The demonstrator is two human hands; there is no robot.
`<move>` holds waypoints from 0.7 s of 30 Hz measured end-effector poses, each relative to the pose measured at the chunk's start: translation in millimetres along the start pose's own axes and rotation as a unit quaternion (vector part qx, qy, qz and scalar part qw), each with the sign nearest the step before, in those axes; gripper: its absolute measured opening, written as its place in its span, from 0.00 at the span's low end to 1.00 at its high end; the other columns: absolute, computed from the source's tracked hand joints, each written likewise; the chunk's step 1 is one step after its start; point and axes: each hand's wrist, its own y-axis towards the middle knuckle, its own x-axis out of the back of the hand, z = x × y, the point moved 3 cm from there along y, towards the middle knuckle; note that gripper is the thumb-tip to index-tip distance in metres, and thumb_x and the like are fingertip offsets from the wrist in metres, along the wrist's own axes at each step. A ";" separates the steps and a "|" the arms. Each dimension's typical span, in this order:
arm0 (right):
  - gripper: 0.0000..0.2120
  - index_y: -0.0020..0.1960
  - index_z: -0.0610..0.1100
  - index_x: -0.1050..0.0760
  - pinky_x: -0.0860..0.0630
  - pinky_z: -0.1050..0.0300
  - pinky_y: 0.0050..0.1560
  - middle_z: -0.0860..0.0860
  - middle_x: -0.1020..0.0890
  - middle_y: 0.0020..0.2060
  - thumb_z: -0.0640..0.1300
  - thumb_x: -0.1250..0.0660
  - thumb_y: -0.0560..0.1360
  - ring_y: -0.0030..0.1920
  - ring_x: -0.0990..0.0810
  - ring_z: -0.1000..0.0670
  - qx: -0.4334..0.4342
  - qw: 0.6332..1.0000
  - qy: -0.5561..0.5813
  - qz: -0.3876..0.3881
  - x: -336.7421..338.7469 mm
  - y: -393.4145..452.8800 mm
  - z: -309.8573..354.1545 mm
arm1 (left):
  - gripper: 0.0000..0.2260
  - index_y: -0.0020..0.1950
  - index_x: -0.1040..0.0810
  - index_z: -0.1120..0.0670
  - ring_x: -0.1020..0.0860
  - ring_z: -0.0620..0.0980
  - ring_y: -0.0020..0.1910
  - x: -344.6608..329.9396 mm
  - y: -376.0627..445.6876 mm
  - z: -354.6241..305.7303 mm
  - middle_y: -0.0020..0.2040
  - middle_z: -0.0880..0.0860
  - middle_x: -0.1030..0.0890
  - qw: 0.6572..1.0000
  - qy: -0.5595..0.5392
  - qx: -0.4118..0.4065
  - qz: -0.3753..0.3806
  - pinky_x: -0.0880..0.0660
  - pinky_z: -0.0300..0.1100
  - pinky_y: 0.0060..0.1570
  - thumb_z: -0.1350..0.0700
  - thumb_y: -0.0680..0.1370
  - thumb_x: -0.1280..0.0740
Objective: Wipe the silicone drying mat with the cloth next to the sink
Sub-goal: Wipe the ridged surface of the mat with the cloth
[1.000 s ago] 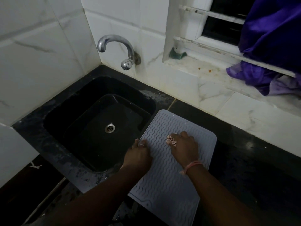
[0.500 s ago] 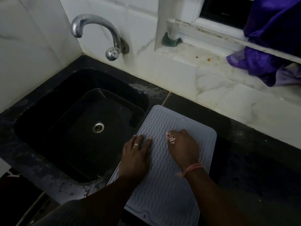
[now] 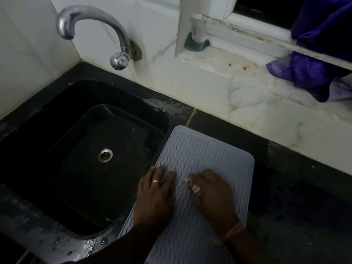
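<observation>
Both forearms are bare, no sleeves reaching the wrists. The left hand (image 3: 155,199) wears a thin, pale metal ring (image 3: 155,181) on one finger. The right hand (image 3: 213,195) has a pinkish-orange thread band (image 3: 234,229) wound around the wrist, and its fingernails (image 3: 194,187) carry patchy pale pink polish, worn and uneven

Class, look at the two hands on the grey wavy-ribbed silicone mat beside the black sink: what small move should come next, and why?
Probably slide the right hand, which presses a small patterned cloth on the grey wavy-ribbed silicone mat, toward the far edge. That ribbed stretch lies bare ahead, and the left hand lies flat on the mat's sink-side edge, steadying it.
</observation>
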 end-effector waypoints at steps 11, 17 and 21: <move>0.19 0.71 0.52 0.27 0.25 0.49 0.65 0.49 0.23 0.65 0.55 0.44 0.84 0.62 0.23 0.49 -0.113 0.992 0.009 -0.047 15.6 73.8 -19.6 | 0.28 0.81 0.47 0.38 0.50 0.55 0.81 5.3 0.8 -1.3 0.82 0.50 0.44 1.000 -0.011 0.002 0.004 0.46 0.57 0.77 0.41 0.81 0.47; 0.22 0.73 0.57 0.30 0.26 0.51 0.65 0.53 0.25 0.66 0.58 0.46 0.80 0.64 0.25 0.51 -0.009 0.999 0.026 0.039 -19.6 -3.0 31.3 | 0.28 0.80 0.41 0.40 0.45 0.57 0.81 4.6 -6.4 -0.1 0.80 0.50 0.40 1.000 -0.014 0.004 0.006 0.41 0.57 0.75 0.41 0.79 0.44; 0.18 0.67 0.56 0.25 0.25 0.53 0.60 0.54 0.21 0.60 0.57 0.45 0.81 0.58 0.22 0.52 0.015 1.000 0.008 -0.007 -10.8 19.6 19.9 | 0.28 0.80 0.41 0.39 0.46 0.56 0.80 7.8 4.6 -3.2 0.80 0.50 0.40 1.000 0.002 -0.002 -0.007 0.45 0.56 0.74 0.41 0.80 0.42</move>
